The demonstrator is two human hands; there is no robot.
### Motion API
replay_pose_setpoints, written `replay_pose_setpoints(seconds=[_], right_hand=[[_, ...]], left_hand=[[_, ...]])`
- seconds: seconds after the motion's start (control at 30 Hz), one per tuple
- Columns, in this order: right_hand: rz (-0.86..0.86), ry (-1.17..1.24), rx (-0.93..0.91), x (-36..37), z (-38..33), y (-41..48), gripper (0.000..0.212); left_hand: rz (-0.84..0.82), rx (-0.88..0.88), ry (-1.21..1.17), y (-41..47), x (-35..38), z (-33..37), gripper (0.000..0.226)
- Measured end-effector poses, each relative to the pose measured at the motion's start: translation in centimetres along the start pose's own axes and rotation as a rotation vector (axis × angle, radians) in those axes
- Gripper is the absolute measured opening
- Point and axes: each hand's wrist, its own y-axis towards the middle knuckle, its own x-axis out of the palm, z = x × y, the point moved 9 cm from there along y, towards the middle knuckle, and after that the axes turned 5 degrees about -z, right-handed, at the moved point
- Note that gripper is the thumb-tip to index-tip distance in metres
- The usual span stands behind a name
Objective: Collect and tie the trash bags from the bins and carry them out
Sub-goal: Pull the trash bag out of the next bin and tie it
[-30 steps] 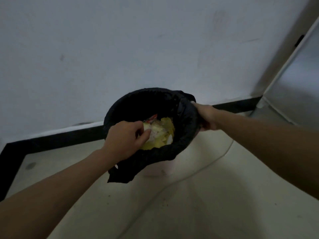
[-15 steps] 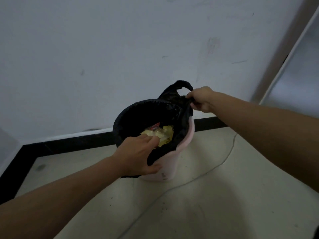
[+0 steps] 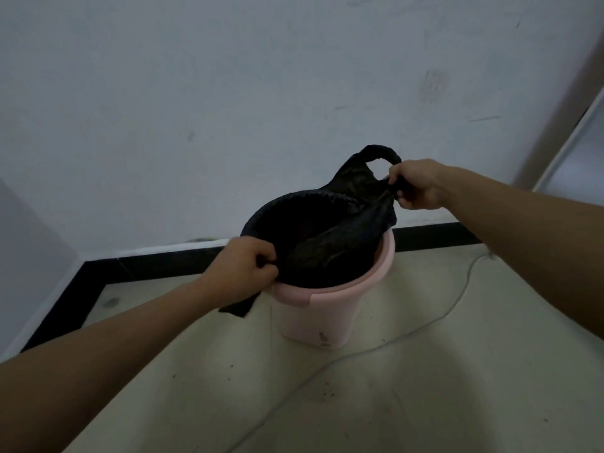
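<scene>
A black trash bag (image 3: 330,243) lines a pale pink bin (image 3: 322,313) that stands on the floor by the wall. My left hand (image 3: 245,266) grips the bag's near-left edge at the bin's rim, and a loose black flap hangs below it. My right hand (image 3: 415,184) pinches the bag's far-right handle loop and holds it lifted above the rim. The pink rim is bare on the near and right sides. Inside, the bag is too dark to show its contents.
A white wall (image 3: 261,109) with a black skirting strip (image 3: 147,263) runs behind the bin. A thin white cable (image 3: 434,317) lies across the pale floor to the right of the bin. A door frame (image 3: 562,125) stands at the far right.
My right hand has pulled the handle loop higher and to the right. My left hand has drawn the near edge off the rim, baring more pink. The yellow trash inside has gone out of sight.
</scene>
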Motion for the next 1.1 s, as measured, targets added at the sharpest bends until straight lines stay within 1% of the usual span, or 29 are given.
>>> replay_pose_setpoints(seconds=[0.03,0.1,0.17,0.2,0.27,0.33,0.37,0.4,0.43,0.47,0.5,0.53,0.57,0.6,0.63,0.67,0.7,0.73,0.77,0.83,0.9,1.0,1.07,1.1], right_hand=[[0.002,-0.016,-0.008,-0.1,-0.1,0.0,0.011],[0.004,-0.014,-0.028,-0.1,-0.3,0.0,0.008],[-0.032,0.032,-0.041,0.2,-0.5,-0.1,0.008],[-0.049,0.066,-0.053,0.5,-0.7,0.0,0.009],[-0.074,0.139,-0.096,0.9,-1.6,0.0,0.008],[-0.112,0.192,-0.132,1.7,-2.7,0.0,0.003],[-0.118,0.199,-0.146,2.1,-3.1,-0.1,0.007],[-0.107,0.183,-0.149,2.4,-3.2,0.2,0.014],[-0.071,0.135,-0.151,2.4,-3.3,0.4,0.021],[0.003,0.035,-0.164,2.1,-3.3,0.6,0.031],[0.105,-0.163,-0.187,1.5,-3.3,0.9,0.044],[0.237,-0.488,-0.214,0.8,-3.7,1.1,0.057],[0.383,-0.864,-0.248,0.4,-4.5,1.1,0.068],[0.508,-1.168,-0.33,1.1,-5.6,0.6,0.074],[0.568,-1.329,-0.432,2.4,-6.7,0.1,0.077],[0.571,-1.382,-0.536,3.9,-7.6,-0.5,0.076],[0.532,-1.389,-0.63,5.7,-8.3,-0.8,0.071],[0.456,-1.378,-0.693,7.3,-8.6,-0.4,0.065],[0.374,-1.364,-0.709,8.7,-8.4,0.2,0.059],[0.248,-1.318,-0.611,10.0,-7.1,2.1,0.055],[0.215,-1.188,-0.46,9.0,-5.8,3.9,0.056],[0.195,-0.998,-0.278,6.9,-4.3,6.4,0.061],[0.14,-0.887,-0.17,6.2,-3.0,7.2,0.068],[0.104,-0.812,-0.124,6.1,-2.3,7.3,0.068]], left_hand=[[0.065,-0.085,-0.051,0.1,-1.2,-1.5,0.032],[0.192,-0.245,-0.173,0.0,-3.0,-4.6,0.031],[0.298,-0.37,-0.272,-0.3,-4.1,-7.0,0.032],[0.342,-0.412,-0.283,-0.4,-4.5,-7.8,0.031],[0.384,-0.43,-0.203,-0.4,-5.0,-8.2,0.024],[0.365,-0.412,-0.033,-0.2,-5.2,-8.0,0.006],[0.341,-0.408,0.05,-0.1,-5.1,-8.0,0.013],[0.321,-0.421,0.093,0.0,-4.9,-8.4,0.027],[0.315,-0.454,0.08,-0.1,-4.9,-9.0,0.039],[0.318,-0.509,0.025,-0.2,-4.8,-9.8,0.048],[0.318,-0.569,-0.069,-0.4,-4.6,-10.6,0.052],[0.304,-0.622,-0.16,-0.5,-4.2,-11.3,0.052],[0.278,-0.653,-0.224,-0.5,-3.7,-11.6,0.049],[0.256,-0.653,-0.246,-0.3,-3.3,-11.5,0.044],[0.249,-0.632,-0.254,0.0,-3.2,-11.1,0.039],[0.249,-0.608,-0.258,0.5,-3.1,-10.7,0.033],[0.239,-0.586,-0.259,1.0,-3.0,-10.1,0.028],[0.213,-0.576,-0.255,1.6,-2.7,-9.6,0.027],[0.176,-0.57,-0.25,2.2,-2.2,-9.2,0.029],[0.108,-0.579,-0.227,3.1,-1.2,-8.7,0.039],[0.094,-0.59,-0.21,3.6,-0.7,-8.8,0.041],[0.092,-0.608,-0.292,4.0,-0.5,-9.8,0.044],[0.059,-0.599,-0.323,4.0,-0.4,-10.3,0.048],[0.039,-0.597,-0.335,3.9,-0.4,-10.5,0.048]])
